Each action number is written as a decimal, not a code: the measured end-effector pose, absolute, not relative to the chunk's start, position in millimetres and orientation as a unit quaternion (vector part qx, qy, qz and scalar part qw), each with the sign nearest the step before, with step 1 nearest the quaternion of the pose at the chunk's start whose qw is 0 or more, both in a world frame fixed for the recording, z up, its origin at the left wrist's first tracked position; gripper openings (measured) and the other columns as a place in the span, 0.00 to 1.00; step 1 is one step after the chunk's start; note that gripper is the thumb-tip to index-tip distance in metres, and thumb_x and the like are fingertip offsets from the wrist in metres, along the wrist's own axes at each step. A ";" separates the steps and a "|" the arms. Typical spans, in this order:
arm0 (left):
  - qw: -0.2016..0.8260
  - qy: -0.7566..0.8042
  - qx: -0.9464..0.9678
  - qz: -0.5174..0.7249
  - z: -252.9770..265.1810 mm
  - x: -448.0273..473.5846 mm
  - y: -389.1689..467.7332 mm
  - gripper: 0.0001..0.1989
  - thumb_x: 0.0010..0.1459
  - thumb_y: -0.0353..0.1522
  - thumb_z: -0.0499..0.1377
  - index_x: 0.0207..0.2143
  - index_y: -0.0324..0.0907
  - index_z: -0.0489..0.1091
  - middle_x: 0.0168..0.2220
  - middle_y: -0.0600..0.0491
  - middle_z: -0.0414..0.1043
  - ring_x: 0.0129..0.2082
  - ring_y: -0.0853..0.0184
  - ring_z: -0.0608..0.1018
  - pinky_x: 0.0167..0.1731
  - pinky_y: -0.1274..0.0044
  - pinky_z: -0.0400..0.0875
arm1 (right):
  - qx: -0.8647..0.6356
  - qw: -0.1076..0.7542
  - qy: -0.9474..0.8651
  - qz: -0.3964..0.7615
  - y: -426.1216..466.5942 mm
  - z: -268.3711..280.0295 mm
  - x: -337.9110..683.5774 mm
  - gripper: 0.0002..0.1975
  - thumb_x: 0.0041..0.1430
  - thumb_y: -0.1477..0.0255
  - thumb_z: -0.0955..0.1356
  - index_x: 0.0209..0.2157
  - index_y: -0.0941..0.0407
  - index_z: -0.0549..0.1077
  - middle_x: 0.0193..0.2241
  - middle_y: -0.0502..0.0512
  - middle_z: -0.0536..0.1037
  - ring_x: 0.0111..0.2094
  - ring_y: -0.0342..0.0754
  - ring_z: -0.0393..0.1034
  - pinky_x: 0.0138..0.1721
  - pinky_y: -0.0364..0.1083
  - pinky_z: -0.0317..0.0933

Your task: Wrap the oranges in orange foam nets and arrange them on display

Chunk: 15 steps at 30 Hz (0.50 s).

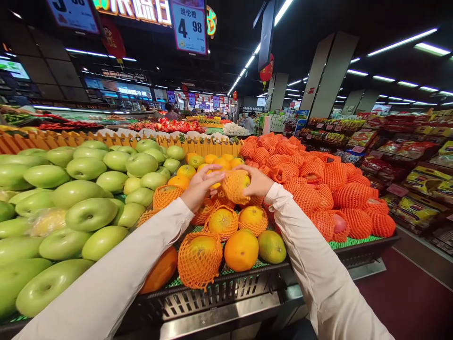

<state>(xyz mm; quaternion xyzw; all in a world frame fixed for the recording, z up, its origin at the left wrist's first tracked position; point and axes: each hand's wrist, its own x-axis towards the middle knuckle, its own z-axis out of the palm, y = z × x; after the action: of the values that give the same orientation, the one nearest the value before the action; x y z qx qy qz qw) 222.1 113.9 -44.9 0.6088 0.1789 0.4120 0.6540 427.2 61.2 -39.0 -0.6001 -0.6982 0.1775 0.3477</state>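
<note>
In my right hand [258, 180] is an orange in a foam net [234, 187], raised over the pile of oranges. The net covers its left side, and bare yellow-green peel shows on the right. My left hand [202, 186] is just left of it with fingers stretched toward the fruit; whether the fingertips touch it I cannot tell. Below both hands lie more oranges, some in orange foam nets [199, 259] and some bare, such as a bare orange [241, 250] at the front. A greenish orange [272, 247] sits beside it.
Green apples [88, 214] fill the left side of the stand. Fruit in red foam nets [323, 198] is heaped on the right. A black slatted crate edge [212, 297] runs along the front, and a low yellow picket fence [208, 147] behind. Shelves of packaged goods [421, 189] stand across the aisle.
</note>
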 end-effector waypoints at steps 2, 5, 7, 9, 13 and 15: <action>0.655 0.122 0.597 0.446 -39.7 219.6 110.8 0.36 0.37 0.39 0.75 0.47 0.41 0.65 0.41 0.52 0.70 0.28 0.77 0.67 0.21 0.85 0.55 | -0.586 0.478 -0.622 0.203 66.9 -42.0 420.0 0.41 0.42 0.77 0.71 0.61 0.65 0.64 0.53 0.55 0.66 0.51 0.30 0.63 0.60 0.28 0.60; 0.614 0.087 0.631 0.466 -37.8 217.7 110.3 0.35 0.40 0.36 0.75 0.48 0.41 0.63 0.42 0.51 0.71 0.32 0.75 0.70 0.27 0.83 0.62 | -0.567 0.573 -0.500 0.315 70.9 -50.2 398.3 0.35 0.52 0.74 0.68 0.63 0.62 0.61 0.49 0.55 0.69 0.49 0.28 0.65 0.61 0.31 0.63; 0.583 0.085 0.658 0.469 -39.4 217.6 113.1 0.34 0.42 0.36 0.74 0.49 0.41 0.63 0.41 0.52 0.71 0.34 0.74 0.71 0.35 0.81 0.67 | -0.553 0.573 -0.452 0.402 68.7 -54.9 384.3 0.33 0.59 0.72 0.65 0.66 0.55 0.58 0.45 0.52 0.70 0.45 0.28 0.66 0.59 0.34 0.66; 0.564 0.081 0.674 0.471 -41.3 218.0 116.7 0.33 0.42 0.36 0.74 0.49 0.40 0.63 0.39 0.53 0.71 0.36 0.73 0.72 0.39 0.80 0.69 | -0.537 0.564 -0.430 0.456 64.1 -56.8 376.1 0.32 0.62 0.70 0.64 0.67 0.50 0.56 0.42 0.50 0.70 0.42 0.28 0.66 0.56 0.35 0.68; 0.562 0.061 0.665 0.488 -42.0 219.0 122.4 0.32 0.44 0.39 0.74 0.47 0.40 0.64 0.34 0.55 0.68 0.33 0.73 0.71 0.33 0.82 0.68 | -0.503 0.568 -0.428 0.492 57.4 -54.1 376.2 0.30 0.65 0.64 0.61 0.67 0.54 0.56 0.39 0.53 0.70 0.42 0.29 0.67 0.53 0.33 0.69; 0.566 0.056 0.651 0.504 -41.2 219.2 124.9 0.32 0.45 0.40 0.74 0.47 0.41 0.63 0.34 0.54 0.68 0.29 0.74 0.70 0.26 0.84 0.66 | -0.480 0.579 -0.437 0.493 57.0 -52.7 378.9 0.31 0.64 0.63 0.61 0.66 0.59 0.57 0.38 0.55 0.70 0.43 0.30 0.67 0.53 0.32 0.70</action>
<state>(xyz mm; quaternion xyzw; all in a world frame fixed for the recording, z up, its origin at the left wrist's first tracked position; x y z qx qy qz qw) 219.2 124.9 -41.2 0.6506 0.0564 0.5036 0.5656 378.9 57.0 -52.7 -0.4796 -0.4373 0.4934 0.5790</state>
